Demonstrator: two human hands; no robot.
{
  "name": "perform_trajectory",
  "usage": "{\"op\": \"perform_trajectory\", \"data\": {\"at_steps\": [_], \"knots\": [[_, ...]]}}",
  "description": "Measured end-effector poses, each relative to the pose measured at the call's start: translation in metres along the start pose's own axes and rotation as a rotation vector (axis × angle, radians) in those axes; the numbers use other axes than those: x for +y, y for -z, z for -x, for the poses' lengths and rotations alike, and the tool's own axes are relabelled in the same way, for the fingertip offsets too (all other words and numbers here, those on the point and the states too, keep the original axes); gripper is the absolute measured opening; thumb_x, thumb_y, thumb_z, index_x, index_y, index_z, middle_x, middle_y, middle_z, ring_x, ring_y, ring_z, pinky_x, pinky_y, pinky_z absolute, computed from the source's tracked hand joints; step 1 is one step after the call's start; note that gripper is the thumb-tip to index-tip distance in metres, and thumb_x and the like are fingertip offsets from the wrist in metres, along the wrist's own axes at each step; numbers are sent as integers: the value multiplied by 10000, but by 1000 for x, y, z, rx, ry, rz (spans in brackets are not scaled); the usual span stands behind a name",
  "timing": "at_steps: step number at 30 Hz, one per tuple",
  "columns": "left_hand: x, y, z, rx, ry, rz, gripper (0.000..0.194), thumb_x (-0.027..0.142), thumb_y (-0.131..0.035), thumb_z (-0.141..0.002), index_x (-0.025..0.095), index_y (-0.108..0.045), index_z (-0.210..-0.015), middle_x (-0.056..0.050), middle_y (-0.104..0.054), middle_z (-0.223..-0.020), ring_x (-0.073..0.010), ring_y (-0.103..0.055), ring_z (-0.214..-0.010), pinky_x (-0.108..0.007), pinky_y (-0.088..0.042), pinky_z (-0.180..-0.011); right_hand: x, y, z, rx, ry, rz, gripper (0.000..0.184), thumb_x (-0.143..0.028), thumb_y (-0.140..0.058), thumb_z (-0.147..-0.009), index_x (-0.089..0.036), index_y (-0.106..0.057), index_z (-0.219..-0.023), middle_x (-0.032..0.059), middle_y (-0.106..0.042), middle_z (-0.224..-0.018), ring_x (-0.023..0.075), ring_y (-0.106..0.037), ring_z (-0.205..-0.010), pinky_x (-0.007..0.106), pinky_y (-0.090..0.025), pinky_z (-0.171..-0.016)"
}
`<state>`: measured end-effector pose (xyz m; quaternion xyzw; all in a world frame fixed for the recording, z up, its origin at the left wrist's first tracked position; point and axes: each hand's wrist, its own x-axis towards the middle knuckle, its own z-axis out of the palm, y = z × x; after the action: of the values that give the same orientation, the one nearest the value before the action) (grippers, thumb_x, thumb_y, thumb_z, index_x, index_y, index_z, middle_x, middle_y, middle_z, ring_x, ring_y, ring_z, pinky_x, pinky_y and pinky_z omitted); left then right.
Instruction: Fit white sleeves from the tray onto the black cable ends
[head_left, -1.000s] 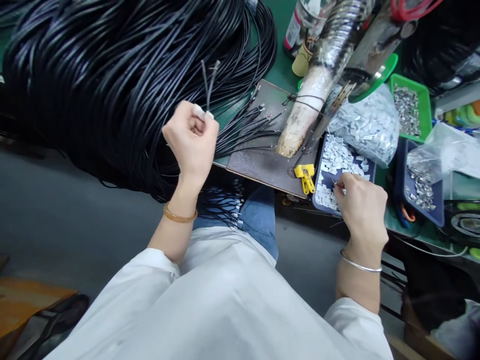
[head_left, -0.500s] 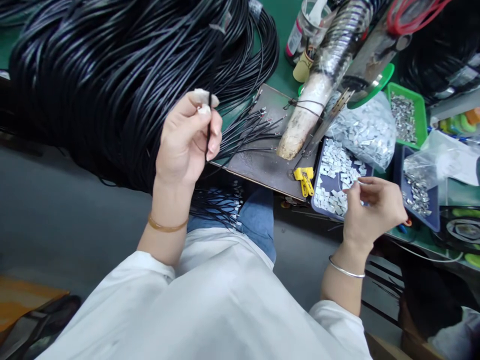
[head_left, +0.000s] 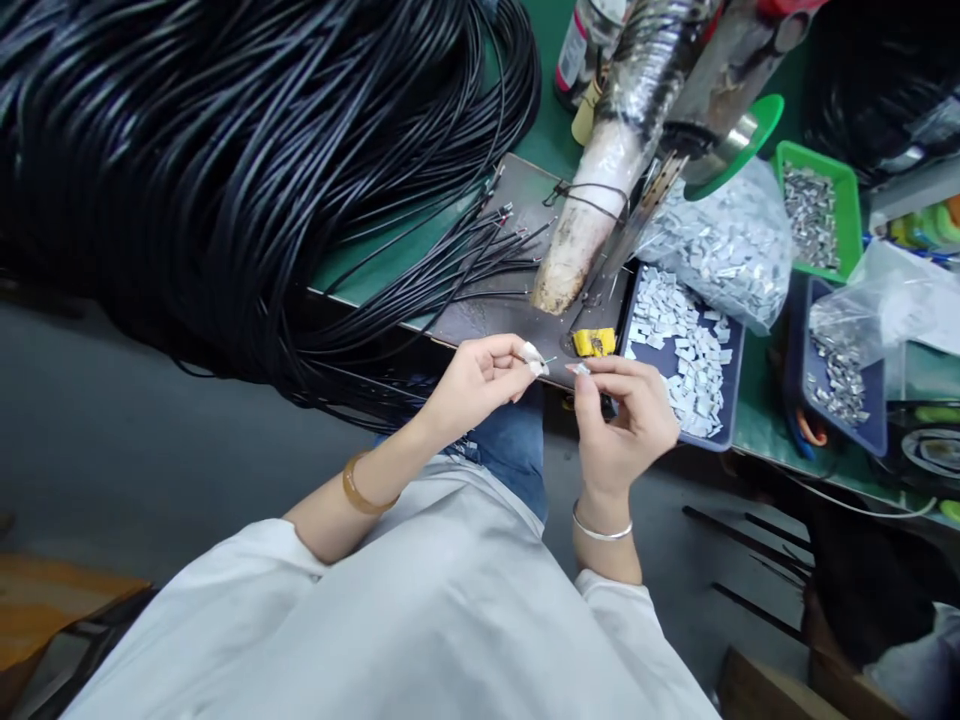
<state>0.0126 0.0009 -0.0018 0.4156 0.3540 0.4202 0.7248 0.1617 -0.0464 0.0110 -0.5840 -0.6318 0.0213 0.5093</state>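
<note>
My left hand [head_left: 486, 378], with white wrapping on its thumb and fingertip, pinches a cable; a thin green wire tip [head_left: 550, 360] sticks out past the fingers. Facing it a short gap away, my right hand [head_left: 628, 415] has a small white piece [head_left: 579, 369] between thumb and fingertips. Both hands are over my lap, at the table's front edge. A blue tray [head_left: 726, 430] of similar small white pieces lies just beyond my right hand. Behind the hands sits a yellow tool [head_left: 594, 342]. Black cables [head_left: 480, 265] with stripped ends rest on a dark board [head_left: 525, 315].
A big coil of black cable [head_left: 247, 150] fills the table's left side. A wrapped hose [head_left: 577, 220] slants down over the board. To the right are a bag of white pieces [head_left: 727, 240], a green bin [head_left: 847, 215] and another blue tray [head_left: 870, 420] with metal parts.
My right hand has come left from the white-piece tray with a piece in its fingers. My left hand has moved down and right, bringing the cable end close to it.
</note>
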Motion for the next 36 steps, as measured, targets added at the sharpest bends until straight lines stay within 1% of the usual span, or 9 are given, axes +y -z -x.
{"op": "perform_trajectory", "data": {"at_steps": [5, 10, 15, 19, 21, 26, 31, 33, 36], "knots": [[11, -2, 4, -36, -12, -72, 244, 297, -824, -690, 128, -653, -731, 26, -582, -586, -58, -512, -511, -178, -427, -508, 6, -5, 1, -181, -213, -267, 47, -230, -663, -875, -211, -701, -854, 41, -734, -954, 159, -717, -901, 308, -621, -733], [13, -1, 4, -117, -41, -119, 267, 331, -779, -768, 127, -637, -670, 11, -591, -550, -60, -516, -498, -179, -419, -508, 7, -4, 1, -201, -258, -386, 38, -214, -674, -862, -218, -710, -874, 35, -740, -974, 146, -715, -913, 290, -616, -750], [12, -2, 5, -154, -19, -126, 298, 366, -758, -798, 139, -600, -688, 26, -584, -541, -35, -451, -434, -171, -364, -454, 5, -6, 3, -174, -213, -322, 45, -200, -662, -863, -208, -687, -827, 36, -737, -949, 152, -714, -890, 298, -608, -736], [12, -4, 5, -77, -53, -71, 307, 406, -745, -807, 146, -591, -750, 31, -584, -548, -37, -467, -441, -169, -373, -461, 3, -8, 7, -70, -12, -139, 117, -116, -678, -833, -223, -694, -874, 20, -746, -974, 157, -713, -919, 349, -603, -840], [13, -4, 5, -51, -61, -52, 286, 396, -744, -806, 141, -615, -792, 26, -596, -559, -47, -494, -457, -173, -391, -474, 4, -7, 7, -24, 42, -70, 153, -99, -672, -838, -227, -703, -917, 22, -752, -992, 164, -716, -931, 367, -601, -859], [12, -6, 3, 4, -59, -67, 182, 280, -757, -763, 122, -674, -797, 28, -593, -595, -50, -506, -502, -168, -399, -494, 7, -3, 6, 72, 6, -150, 206, -98, -563, -917, -228, -684, -1021, 37, -755, -1007, 184, -730, -948, 389, -616, -828], [10, -7, 0, 30, -103, -85, 88, 195, -729, -731, 124, -677, -721, 21, -615, -623, -51, -514, -555, -165, -423, -553, 5, -6, 8, 72, 160, -166, 219, -60, -660, -846, -225, -683, -989, 21, -767, -964, 164, -741, -882, 324, -620, -775], [10, -7, 0, 46, -100, -99, 86, 203, -722, -733, 125, -685, -728, 18, -621, -623, -59, -520, -564, -171, -429, -562, 5, -8, 9, 86, 127, -186, 221, -57, -668, -839, -227, -683, -980, 16, -765, -943, 163, -739, -868, 327, -622, -771], [10, -6, -1, 61, -93, -116, 110, 232, -720, -744, 124, -696, -745, 2, -644, -658, -77, -549, -606, -184, -443, -586, 7, -8, 8, 91, 0, -277, 168, -91, -630, -875, -226, -672, -966, 21, -753, -936, 175, -736, -880, 359, -634, -766]]}}
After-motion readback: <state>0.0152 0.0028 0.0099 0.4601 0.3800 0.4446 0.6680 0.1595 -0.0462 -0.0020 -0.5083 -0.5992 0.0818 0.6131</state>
